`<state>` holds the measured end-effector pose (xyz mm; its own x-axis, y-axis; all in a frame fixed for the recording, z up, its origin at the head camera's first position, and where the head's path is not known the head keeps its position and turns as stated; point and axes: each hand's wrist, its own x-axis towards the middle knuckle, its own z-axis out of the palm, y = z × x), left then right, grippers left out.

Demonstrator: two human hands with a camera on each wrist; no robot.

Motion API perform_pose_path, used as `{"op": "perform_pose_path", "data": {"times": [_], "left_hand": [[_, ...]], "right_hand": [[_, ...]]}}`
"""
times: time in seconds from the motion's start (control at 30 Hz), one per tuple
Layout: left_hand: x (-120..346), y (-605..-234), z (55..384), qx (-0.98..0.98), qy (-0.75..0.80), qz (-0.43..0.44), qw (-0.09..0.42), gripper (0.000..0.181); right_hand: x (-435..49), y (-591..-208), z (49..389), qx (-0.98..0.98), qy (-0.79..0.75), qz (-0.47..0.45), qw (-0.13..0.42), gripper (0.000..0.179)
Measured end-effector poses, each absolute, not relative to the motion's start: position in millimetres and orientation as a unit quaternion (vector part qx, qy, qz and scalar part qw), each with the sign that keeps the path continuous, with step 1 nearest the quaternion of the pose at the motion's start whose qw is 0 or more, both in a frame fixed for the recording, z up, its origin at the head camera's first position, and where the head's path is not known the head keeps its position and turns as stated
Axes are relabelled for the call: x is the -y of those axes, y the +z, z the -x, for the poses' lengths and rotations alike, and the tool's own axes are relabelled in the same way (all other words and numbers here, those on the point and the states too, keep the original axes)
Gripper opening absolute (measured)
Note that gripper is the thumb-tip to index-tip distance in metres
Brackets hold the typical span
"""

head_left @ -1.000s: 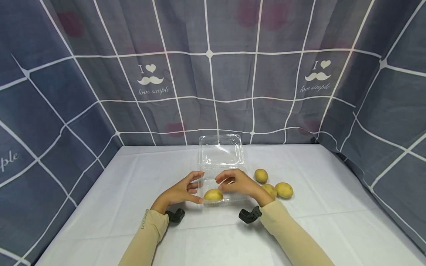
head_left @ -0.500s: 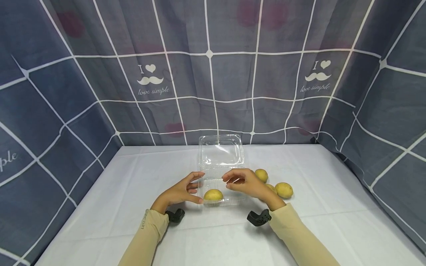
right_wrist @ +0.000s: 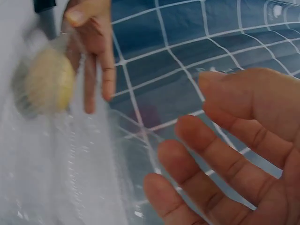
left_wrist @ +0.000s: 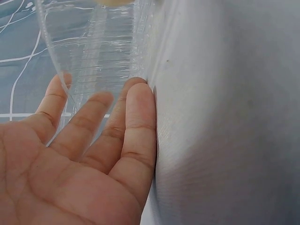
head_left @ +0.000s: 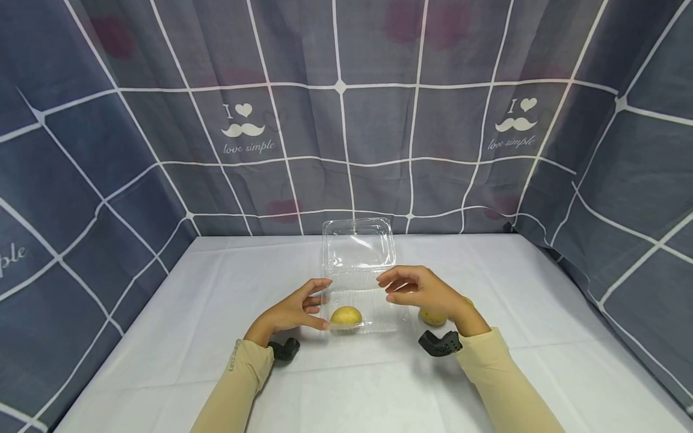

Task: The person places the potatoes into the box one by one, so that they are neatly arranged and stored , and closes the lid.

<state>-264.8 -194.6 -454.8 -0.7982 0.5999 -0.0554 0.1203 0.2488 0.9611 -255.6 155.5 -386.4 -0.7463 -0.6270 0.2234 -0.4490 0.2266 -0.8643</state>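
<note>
A clear plastic clamshell container point(head_left: 379, 310) stands on the table with its lid point(head_left: 360, 243) raised at the back. One yellow potato point(head_left: 346, 316) lies in its front left part, seen blurred through the plastic in the right wrist view. My left hand point(head_left: 295, 310) rests at the container's left side, fingers extended along the wall point(left_wrist: 98, 56) in the left wrist view. Over the right side of the container hovers my right hand point(head_left: 425, 290); its loosely bent fingers point(right_wrist: 206, 145) hold nothing. Another potato point(head_left: 432, 316) sits on the table under the right wrist, partly covered.
Behind the right wrist a further potato point(head_left: 468, 302) barely peeks out. A white cloth point(head_left: 216, 282) covers the table. Dark grid-patterned curtains point(head_left: 303, 120) enclose the back and both sides. Each wrist carries a black camera mount point(head_left: 440, 343).
My right hand has moved right and slightly back, away from the potato in the container and over toward the loose potatoes, hiding more of them. The left hand has stayed in place.
</note>
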Motion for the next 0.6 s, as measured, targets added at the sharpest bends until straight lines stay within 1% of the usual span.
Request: {"op": "perform_pose_path", "data": {"times": [0.5, 0.6], "left_hand": [[194, -454, 262, -0.756, 0.572, -0.239, 0.212, 0.102], [194, -453, 262, -0.755, 0.573, -0.237, 0.213, 0.102]], "right_hand": [[-200, -371, 256, -0.764, -0.540, 0.340, 0.093, 0.031], [-208, -369, 256, -0.768, -0.536, 0.340, 0.082, 0.032]]}}
